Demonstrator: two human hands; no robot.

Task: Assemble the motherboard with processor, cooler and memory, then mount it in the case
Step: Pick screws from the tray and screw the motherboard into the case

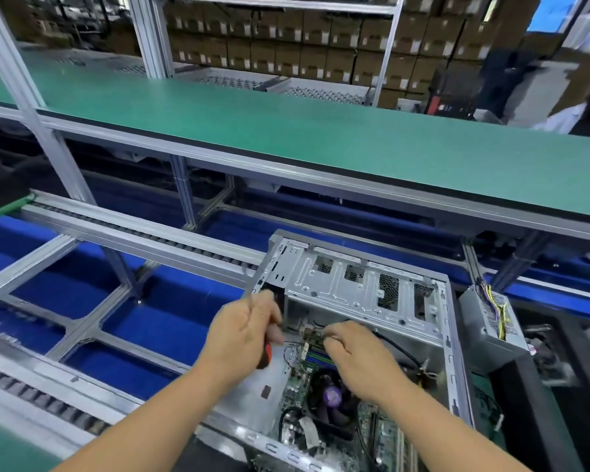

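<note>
Both hands were in the case [361, 287], motherboard [298, 379] seated: left hand [244, 330] fisted a red-handled screwdriver [265, 356], right hand [351, 349] pinched something tiny at the board's top edge, so I guessed screwing down came next.

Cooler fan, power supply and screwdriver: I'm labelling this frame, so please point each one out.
cooler fan [332, 394], head view, on its purple centre hub.
power supply [487, 330], head view, on its grey side panel.
screwdriver [265, 356], head view, on the red handle below the left hand [244, 330].

both bare forearms reach forward, left hand [244, 330] fisted, right hand [351, 349] curled, fingertips pinched
</note>
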